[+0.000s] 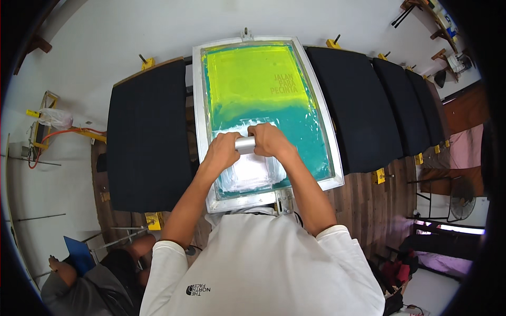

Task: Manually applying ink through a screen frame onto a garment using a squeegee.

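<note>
My left hand (224,149) and my right hand (269,140) are both closed around the silver handle of a squeegee (245,144), side by side with a short stretch of handle showing between them. The squeegee stands over the lower half of a screen printing frame (237,202) with a pale metal rim. White ink (250,174) is spread on the mesh below and around my hands. The mesh (253,68) is yellow-green at the far end, with small lettering, and teal toward the middle. The squeegee's blade is mostly hidden by my hands.
Black padded print pallets stand left (150,137) and right (361,105) of the frame, held by yellow brackets (379,176). A metal clamp (284,201) sits at the frame's near edge. Another person (100,284) is at the lower left with a blue panel (79,256). A fan (462,199) stands far right.
</note>
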The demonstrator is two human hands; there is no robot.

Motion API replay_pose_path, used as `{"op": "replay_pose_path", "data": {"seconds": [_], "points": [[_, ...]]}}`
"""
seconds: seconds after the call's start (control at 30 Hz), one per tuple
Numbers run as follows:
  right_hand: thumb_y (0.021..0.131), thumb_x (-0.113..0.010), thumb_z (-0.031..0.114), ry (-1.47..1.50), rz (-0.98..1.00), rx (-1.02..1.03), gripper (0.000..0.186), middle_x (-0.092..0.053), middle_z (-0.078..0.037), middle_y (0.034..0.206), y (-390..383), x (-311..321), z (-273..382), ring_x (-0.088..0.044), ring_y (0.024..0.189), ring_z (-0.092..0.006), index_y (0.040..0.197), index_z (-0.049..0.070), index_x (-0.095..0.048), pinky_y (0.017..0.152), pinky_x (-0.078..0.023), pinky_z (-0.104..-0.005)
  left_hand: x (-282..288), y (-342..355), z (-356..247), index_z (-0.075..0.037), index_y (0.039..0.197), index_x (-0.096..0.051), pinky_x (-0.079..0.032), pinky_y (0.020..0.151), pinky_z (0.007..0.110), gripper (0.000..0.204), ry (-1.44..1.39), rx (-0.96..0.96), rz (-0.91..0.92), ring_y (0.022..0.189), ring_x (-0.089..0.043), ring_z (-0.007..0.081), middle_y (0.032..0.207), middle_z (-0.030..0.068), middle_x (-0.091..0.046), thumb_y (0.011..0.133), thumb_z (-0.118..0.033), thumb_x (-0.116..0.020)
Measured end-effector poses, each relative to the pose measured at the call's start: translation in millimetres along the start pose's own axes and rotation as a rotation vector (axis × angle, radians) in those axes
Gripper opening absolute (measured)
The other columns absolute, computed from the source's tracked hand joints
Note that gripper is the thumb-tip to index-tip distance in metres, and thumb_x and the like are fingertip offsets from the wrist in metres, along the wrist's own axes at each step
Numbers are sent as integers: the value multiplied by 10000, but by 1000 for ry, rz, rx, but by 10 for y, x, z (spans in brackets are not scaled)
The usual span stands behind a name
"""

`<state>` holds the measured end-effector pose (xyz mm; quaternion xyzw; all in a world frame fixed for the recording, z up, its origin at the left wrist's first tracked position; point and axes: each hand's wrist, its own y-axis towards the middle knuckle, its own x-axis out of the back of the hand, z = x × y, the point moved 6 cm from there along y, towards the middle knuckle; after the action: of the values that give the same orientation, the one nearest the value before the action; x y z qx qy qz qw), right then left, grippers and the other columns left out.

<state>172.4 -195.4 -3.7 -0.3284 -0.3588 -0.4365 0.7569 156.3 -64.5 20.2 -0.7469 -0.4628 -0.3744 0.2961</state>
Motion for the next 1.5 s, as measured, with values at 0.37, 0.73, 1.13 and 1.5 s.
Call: {"op": "replay_pose_path", "data": {"seconds": [0.37,0.73,1.13,1.5], "points": [[578,-740,-37,89,-184,20,355,-622,-137,966,-1079,-401,281,-576,968,-351,916,12,-639,806,-546,-433,-433,-971,-234,-13,1122,-634,-528,845,464,471,-70,18,-65,929,-659,404,1050,200,-682,686,158,-580],[652,-727,48,-40,88,-34,313,-711,-173,872,-475,14,245,-702,831,-336,964,68,-707,743,-571,-428,-72,-359,-84,-26,940,-719,-549,778,436,265,-48,5,116,813,-683,402,833,232,-694,695,13,-628],[658,-701,38,6,-84,119,419,-584,-155,1120,-1306,-476,363,-576,1056,-355,1069,58,-619,756,-551,-461,-415,-1253,-335,-5,1219,-618,-489,962,421,564,-8,-117,-29,1146,-593,387,1230,224,-620,668,117,-616],[671,-733,106,-46,-22,4,346,-719,-174,926,9,40,7,-697,891,-352,1016,89,-706,764,-569,-446,6,113,110,-42,1049,-713,-532,828,442,377,-22,-22,3,899,-670,413,932,259,-684,700,47,-603]]}}
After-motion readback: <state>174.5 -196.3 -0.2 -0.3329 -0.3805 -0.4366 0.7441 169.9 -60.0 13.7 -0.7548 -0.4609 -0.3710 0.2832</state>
